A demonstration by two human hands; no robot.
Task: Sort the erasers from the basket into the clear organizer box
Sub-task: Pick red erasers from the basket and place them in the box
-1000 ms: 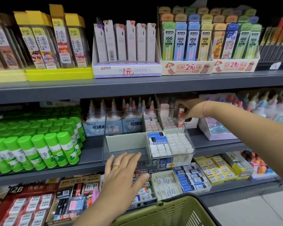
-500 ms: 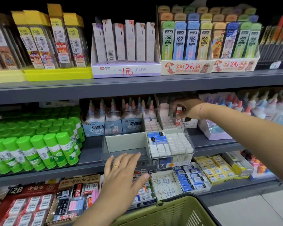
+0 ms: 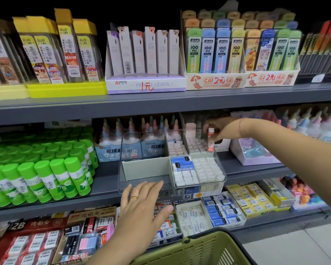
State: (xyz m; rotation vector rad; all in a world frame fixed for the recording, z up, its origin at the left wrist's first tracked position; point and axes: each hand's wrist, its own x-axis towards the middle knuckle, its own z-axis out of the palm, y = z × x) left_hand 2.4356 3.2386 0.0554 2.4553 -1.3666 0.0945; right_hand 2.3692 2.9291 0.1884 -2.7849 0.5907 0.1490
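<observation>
Barely anything has shifted since a second ago: the right hand (image 3: 224, 129) stays at the far right corner of the clear box (image 3: 199, 189), though the red-and-white eraser (image 3: 211, 140) now shows more fully below its fingers. Thumb and fingers pinch that eraser by its top, upright, over the back right compartment, probably so it slots in on end beside the rows already packed there. The left hand (image 3: 141, 205) lies flat, fingers straight and spread, tips against the box's front wall, likely bracing it on the shelf (image 3: 107, 180). The green basket (image 3: 199, 249) sits below; its contents are hidden.
</observation>
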